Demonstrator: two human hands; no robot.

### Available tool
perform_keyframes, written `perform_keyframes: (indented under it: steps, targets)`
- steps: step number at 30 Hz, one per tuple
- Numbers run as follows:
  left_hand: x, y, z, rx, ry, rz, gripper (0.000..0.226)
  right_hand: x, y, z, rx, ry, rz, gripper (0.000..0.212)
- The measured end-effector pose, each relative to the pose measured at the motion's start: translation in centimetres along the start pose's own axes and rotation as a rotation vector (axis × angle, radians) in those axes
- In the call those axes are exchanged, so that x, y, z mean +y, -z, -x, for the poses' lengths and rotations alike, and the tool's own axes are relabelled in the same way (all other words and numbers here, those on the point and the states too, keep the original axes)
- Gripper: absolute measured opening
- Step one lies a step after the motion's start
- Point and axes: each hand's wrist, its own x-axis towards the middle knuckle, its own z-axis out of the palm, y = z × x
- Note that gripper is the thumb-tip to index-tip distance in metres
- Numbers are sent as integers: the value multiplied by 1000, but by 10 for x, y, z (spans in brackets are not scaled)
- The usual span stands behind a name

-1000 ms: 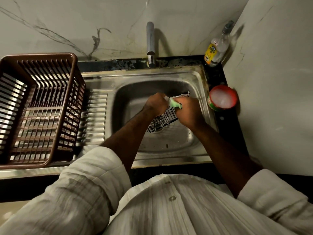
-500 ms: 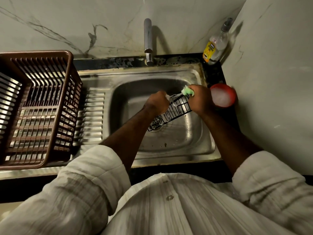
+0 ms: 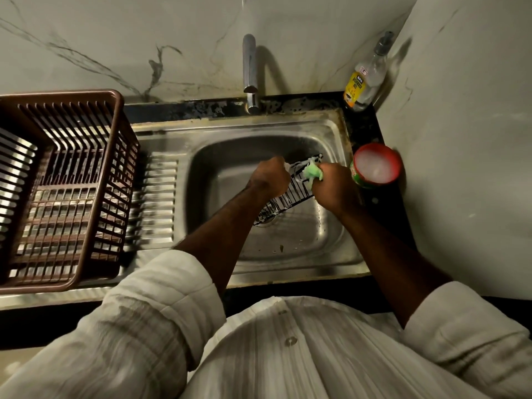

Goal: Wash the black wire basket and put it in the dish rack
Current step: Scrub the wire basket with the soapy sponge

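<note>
The black wire basket is tilted over the steel sink, its lower end near the drain. My left hand grips its upper left edge. My right hand holds a soapy green sponge pressed against the basket's upper right part. White foam clings to the wires near the sponge. The brown plastic dish rack stands on the drainboard to the left, with nothing in it.
A red tub of white soap sits on the black counter right of the sink. A dishwash gel bottle stands in the back right corner. The tap rises behind the sink; no water is seen running. Walls close off the back and right.
My right hand with the sponge slid from the basket's middle out to its far top corner, then back down a little along the wires. The left hand kept its hold.
</note>
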Motion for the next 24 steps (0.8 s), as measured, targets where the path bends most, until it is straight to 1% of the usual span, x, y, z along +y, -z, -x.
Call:
perform_keyframes:
  steps: [4, 8, 11, 12, 14, 15, 17, 20, 22, 24]
  targets:
    - [-3, 0, 2, 7, 11, -4, 23, -13, -4, 4, 2, 82, -81, 7]
    - [-7, 1, 3, -12, -2, -39, 22, -12, -4, 6, -30, 134, -140, 6]
    - [-8, 3, 5, -7, -2, -26, 21, -10, 1, 5, -20, 229, -77, 11]
    - [-8, 3, 6, 0, -5, -23, 21, -7, 2, 3, -40, 214, -25, 12]
    - [-10, 3, 8, 3, -16, -29, 22, 2, 1, -6, -67, 111, 94, 12]
    - [-11, 2, 8, 3, -26, -37, 22, 8, 0, -10, -54, 54, 111, 13]
    - [-13, 2, 9, 5, -43, -50, 21, 16, 0, -18, 22, -37, 76, 17]
    - [-13, 4, 8, -3, -54, -69, 21, 10, 2, -27, 147, -107, 36, 19]
    - [-12, 3, 6, -14, -64, -90, 21, 4, 1, -33, 168, -155, 35, 22]
    - [-12, 2, 5, -19, -70, -91, 21, -1, -3, -38, 162, -164, 49, 22]
